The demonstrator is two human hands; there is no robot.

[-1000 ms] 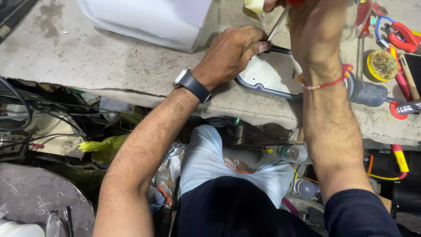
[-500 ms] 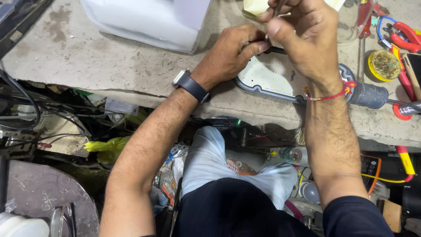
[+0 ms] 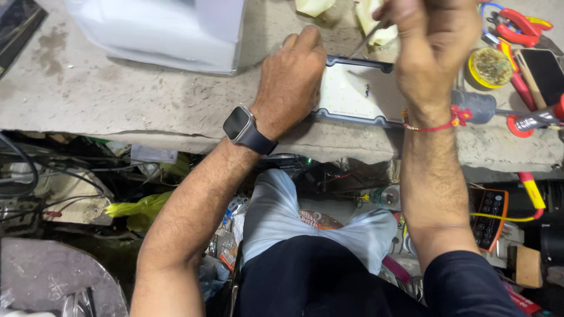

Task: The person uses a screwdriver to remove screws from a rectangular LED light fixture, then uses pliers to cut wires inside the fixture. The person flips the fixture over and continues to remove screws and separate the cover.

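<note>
1. In the head view, one flat white panel (image 3: 352,94) with a dark rim is seen lying on the grey workbench (image 3: 147,111), just above the middle of the frame, close to the bench's front edge
2. The left hand (image 3: 291,79) is laid flat, palm down, on the panel's left end; its fingers are spread loosely and nothing is clasped in them. One dark watch (image 3: 244,129) is worn on that wrist
3. The right hand (image 3: 435,47) is raised over the panel's right part at the upper right of the frame, its fingers pinched shut on one thin metal tool (image 3: 367,40), whose tip slants down to the left towards the panel's upper rim. One red thread band (image 3: 437,124) is tied round that wrist
4. One large white box (image 3: 170,29) is set at the upper left of the frame, well apart from the panel
5. At the right edge, one round yellow tin (image 3: 489,67), one pair of red-handled pliers (image 3: 520,23) and one dark phone (image 3: 543,70) are grouped near one another
6. Two pale yellowish scraps (image 3: 314,7) are seen at the top edge, just above the panel
7. Below the bench, one calculator (image 3: 487,217) with orange keys is seen at the lower right, among clutter
</note>
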